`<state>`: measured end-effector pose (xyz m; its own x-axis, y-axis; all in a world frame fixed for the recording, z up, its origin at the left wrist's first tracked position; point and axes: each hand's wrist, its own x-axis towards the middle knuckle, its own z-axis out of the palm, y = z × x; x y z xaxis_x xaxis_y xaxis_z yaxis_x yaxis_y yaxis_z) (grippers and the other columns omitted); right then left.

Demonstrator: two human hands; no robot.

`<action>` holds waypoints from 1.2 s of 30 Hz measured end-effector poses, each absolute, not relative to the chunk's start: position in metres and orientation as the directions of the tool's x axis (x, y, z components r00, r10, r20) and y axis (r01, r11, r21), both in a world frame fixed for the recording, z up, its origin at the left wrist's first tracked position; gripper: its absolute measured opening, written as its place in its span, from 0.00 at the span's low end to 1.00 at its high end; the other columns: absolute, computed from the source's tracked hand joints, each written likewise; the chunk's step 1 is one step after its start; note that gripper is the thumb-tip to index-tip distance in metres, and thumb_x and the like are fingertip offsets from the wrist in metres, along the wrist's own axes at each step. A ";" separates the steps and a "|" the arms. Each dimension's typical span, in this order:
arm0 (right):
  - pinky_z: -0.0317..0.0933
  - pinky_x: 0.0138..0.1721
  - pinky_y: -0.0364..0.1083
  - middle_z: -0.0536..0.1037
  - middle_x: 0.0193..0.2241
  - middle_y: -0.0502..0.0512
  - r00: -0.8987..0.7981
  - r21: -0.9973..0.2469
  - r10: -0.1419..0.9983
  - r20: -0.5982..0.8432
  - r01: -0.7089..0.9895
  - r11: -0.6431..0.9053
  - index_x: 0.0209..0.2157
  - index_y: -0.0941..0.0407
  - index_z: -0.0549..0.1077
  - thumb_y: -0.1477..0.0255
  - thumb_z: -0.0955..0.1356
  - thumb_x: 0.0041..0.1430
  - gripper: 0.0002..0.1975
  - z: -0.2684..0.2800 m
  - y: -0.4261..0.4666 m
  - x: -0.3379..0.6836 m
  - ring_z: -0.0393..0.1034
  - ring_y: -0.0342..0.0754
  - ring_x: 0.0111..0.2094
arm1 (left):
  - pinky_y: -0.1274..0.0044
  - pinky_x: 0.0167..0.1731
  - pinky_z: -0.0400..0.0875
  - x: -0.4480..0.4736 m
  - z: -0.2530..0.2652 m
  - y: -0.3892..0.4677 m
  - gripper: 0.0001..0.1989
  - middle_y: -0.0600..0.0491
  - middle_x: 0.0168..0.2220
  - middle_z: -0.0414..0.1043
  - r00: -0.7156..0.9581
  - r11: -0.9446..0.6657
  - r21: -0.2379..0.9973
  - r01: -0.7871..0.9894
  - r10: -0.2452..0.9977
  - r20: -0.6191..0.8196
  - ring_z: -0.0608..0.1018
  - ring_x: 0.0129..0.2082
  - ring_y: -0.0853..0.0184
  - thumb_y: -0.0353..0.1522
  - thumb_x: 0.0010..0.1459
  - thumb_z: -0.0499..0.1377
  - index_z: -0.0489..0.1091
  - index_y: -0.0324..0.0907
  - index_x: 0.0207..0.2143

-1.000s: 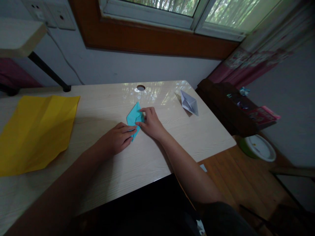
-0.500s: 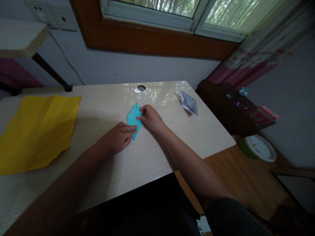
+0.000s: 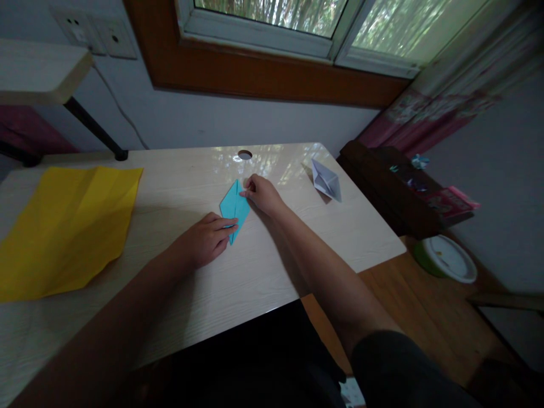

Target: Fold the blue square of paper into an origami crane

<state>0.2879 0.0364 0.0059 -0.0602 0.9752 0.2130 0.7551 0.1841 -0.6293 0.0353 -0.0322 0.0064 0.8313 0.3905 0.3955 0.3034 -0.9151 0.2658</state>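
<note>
Turquoise folded paper (image 3: pixel 232 205), already a flat, pointed shape, lies right of the large yellow paper sheet (image 3: pixel 72 232), your left hand (image 3: pixel 208 241) flattening extended fingers on it, your right hand (image 3: pixel 264 195) curling fingers at its edge, grip and remaining folds unclear.

"Seeing the turquoise paper (image 3: pixel 233 205) clearly?"

"Mostly. Partly covered toward the near tip."

"Folded how?"

"Folded into a slim diamond, pointed at both ends, with a lengthwise line down the middle."

"Lying or standing?"

"Lying nearly flat on the pale tabletop (image 3: pixel 255 272), slightly slanted, pointing one tip at the far edge and one at the near."
</note>
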 end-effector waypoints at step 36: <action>0.57 0.47 0.52 0.74 0.41 0.57 -0.143 -0.486 0.986 0.089 0.858 0.168 0.34 0.53 0.75 0.58 0.76 0.56 0.14 0.021 -0.009 0.275 0.64 0.56 0.45 | 0.62 0.55 0.74 0.028 0.012 -0.028 0.19 0.45 0.59 0.75 0.850 -0.915 0.242 0.322 0.392 0.350 0.76 0.52 0.58 0.25 0.67 0.54 0.74 0.42 0.58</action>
